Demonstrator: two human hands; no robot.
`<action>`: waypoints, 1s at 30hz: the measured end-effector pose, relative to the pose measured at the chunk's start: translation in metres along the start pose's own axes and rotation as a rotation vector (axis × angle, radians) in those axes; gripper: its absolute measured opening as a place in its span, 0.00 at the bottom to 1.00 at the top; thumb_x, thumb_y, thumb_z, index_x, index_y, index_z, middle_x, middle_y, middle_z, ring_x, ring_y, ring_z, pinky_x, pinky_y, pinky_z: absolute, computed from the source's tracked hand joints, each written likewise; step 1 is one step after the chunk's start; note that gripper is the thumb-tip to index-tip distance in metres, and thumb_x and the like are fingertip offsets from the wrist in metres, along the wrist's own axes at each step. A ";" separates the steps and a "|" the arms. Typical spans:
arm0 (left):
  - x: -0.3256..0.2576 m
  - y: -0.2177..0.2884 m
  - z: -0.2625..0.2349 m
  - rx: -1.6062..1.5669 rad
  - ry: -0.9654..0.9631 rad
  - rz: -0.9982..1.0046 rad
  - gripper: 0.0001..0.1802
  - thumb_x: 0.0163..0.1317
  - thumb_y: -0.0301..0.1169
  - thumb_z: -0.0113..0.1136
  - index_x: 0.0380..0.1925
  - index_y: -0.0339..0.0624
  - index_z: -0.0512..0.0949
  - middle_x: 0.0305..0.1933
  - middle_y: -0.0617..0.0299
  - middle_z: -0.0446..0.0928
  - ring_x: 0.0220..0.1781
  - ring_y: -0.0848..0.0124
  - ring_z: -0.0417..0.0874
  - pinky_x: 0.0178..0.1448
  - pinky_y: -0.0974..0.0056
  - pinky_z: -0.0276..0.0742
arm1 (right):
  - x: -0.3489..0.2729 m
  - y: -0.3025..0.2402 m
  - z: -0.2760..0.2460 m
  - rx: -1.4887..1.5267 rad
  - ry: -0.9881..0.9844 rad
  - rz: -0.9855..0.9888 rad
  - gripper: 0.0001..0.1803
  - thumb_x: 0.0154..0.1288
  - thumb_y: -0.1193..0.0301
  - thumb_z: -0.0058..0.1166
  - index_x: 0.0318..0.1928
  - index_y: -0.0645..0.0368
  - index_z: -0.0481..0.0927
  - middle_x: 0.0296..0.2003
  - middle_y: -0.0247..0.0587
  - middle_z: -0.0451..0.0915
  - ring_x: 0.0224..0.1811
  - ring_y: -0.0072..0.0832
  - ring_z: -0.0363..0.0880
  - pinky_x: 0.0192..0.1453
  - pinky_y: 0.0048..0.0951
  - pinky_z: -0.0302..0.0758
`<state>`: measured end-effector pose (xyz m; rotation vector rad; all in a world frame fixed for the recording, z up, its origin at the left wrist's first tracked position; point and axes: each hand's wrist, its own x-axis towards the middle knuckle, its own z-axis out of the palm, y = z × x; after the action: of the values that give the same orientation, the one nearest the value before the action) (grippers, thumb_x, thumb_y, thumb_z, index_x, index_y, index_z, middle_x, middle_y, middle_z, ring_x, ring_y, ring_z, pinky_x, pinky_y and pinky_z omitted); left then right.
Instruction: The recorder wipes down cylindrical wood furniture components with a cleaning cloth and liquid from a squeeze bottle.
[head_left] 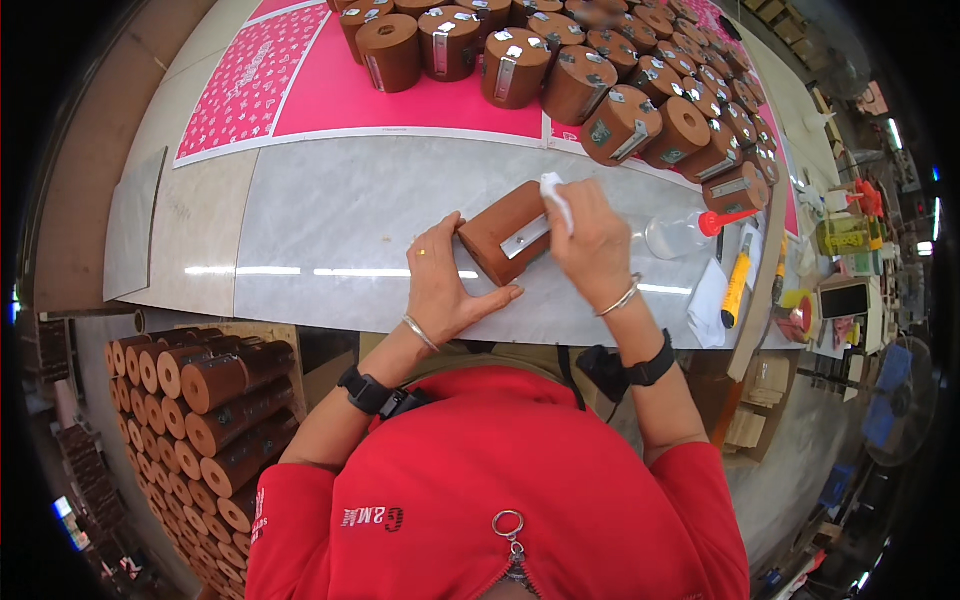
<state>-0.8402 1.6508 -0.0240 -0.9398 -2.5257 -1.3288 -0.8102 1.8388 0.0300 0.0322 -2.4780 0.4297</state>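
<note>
A brown wooden cylinder [487,240] lies tilted on its side on the grey table in front of me. Set along its side is a pale metal strip [520,240] with a small round hole or screw. My left hand [440,275] braces the cylinder's near left end, fingers at the far edge and thumb stretched along the near one. A folded white cloth or tissue [556,198] is pinched in my right hand [592,245] and pressed against the cylinder's right end. That hand covers part of the strip and the right end.
Many similar cylinders [516,68] stand on a pink sheet [330,110] at the back. To the right are a clear squeeze bottle [675,238] with a red nozzle, a yellow utility knife [737,285] and white paper [707,305]. More cylinders are stacked [215,385] below left.
</note>
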 end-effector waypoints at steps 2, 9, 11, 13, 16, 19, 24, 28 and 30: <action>0.004 -0.006 0.002 0.013 -0.020 0.023 0.51 0.33 0.48 0.74 0.55 0.33 0.63 0.50 0.47 0.68 0.53 0.53 0.68 0.58 0.52 0.57 | -0.012 -0.039 0.009 0.007 -0.046 -0.058 0.05 0.61 0.71 0.49 0.37 0.56 0.73 0.30 0.41 0.70 0.21 0.38 0.74 0.20 0.33 0.71; 0.021 0.003 -0.008 0.129 -0.003 0.248 0.45 0.33 0.43 0.73 0.52 0.34 0.64 0.47 0.50 0.69 0.50 0.54 0.68 0.56 0.52 0.58 | 0.006 0.014 0.003 -0.037 -0.013 0.066 0.10 0.53 0.73 0.51 0.38 0.58 0.73 0.28 0.42 0.70 0.25 0.33 0.76 0.20 0.32 0.71; 0.019 -0.003 -0.002 0.132 0.005 0.237 0.44 0.32 0.41 0.73 0.51 0.35 0.64 0.47 0.50 0.69 0.50 0.54 0.68 0.56 0.51 0.58 | -0.005 -0.011 0.008 -0.023 0.042 -0.018 0.10 0.53 0.74 0.52 0.38 0.60 0.73 0.28 0.41 0.70 0.26 0.32 0.76 0.20 0.32 0.71; 0.015 -0.013 0.001 0.148 0.011 0.232 0.46 0.30 0.39 0.74 0.52 0.36 0.64 0.47 0.50 0.68 0.51 0.53 0.67 0.57 0.51 0.57 | -0.021 -0.058 0.010 0.051 -0.096 -0.171 0.08 0.57 0.73 0.52 0.38 0.61 0.74 0.28 0.42 0.71 0.25 0.34 0.76 0.20 0.33 0.71; 0.018 -0.002 -0.005 0.121 -0.026 0.223 0.46 0.29 0.36 0.74 0.53 0.36 0.63 0.47 0.50 0.68 0.51 0.53 0.67 0.57 0.51 0.57 | -0.015 -0.034 0.011 0.022 -0.043 -0.104 0.07 0.58 0.75 0.49 0.38 0.59 0.74 0.29 0.42 0.70 0.26 0.35 0.75 0.20 0.34 0.71; 0.016 0.000 -0.002 0.115 -0.020 0.227 0.47 0.29 0.35 0.74 0.54 0.35 0.62 0.48 0.49 0.68 0.52 0.53 0.67 0.58 0.50 0.57 | -0.004 0.005 0.006 -0.035 0.024 0.024 0.09 0.57 0.74 0.49 0.40 0.59 0.74 0.31 0.42 0.71 0.27 0.35 0.75 0.20 0.33 0.72; 0.014 -0.009 0.001 0.125 0.001 0.244 0.48 0.29 0.38 0.74 0.54 0.35 0.62 0.50 0.48 0.66 0.52 0.51 0.66 0.58 0.49 0.56 | -0.024 -0.051 0.009 0.011 -0.095 -0.163 0.13 0.54 0.74 0.51 0.42 0.59 0.74 0.30 0.40 0.71 0.26 0.32 0.74 0.18 0.29 0.70; 0.010 -0.005 -0.004 0.125 -0.063 0.174 0.47 0.33 0.47 0.73 0.53 0.34 0.64 0.50 0.46 0.67 0.55 0.50 0.65 0.61 0.49 0.55 | -0.010 0.004 0.002 -0.022 0.065 0.051 0.09 0.56 0.73 0.52 0.39 0.57 0.73 0.31 0.39 0.71 0.25 0.36 0.74 0.20 0.33 0.71; 0.010 -0.006 -0.004 0.085 -0.121 0.065 0.48 0.34 0.52 0.72 0.52 0.33 0.65 0.51 0.44 0.67 0.56 0.49 0.65 0.62 0.49 0.53 | -0.009 0.006 0.001 -0.014 0.048 0.053 0.09 0.57 0.73 0.51 0.40 0.56 0.73 0.33 0.39 0.71 0.25 0.37 0.75 0.21 0.33 0.72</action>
<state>-0.8522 1.6503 -0.0216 -1.1051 -2.5923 -1.1705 -0.8037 1.8433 0.0224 -0.0489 -2.4390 0.4300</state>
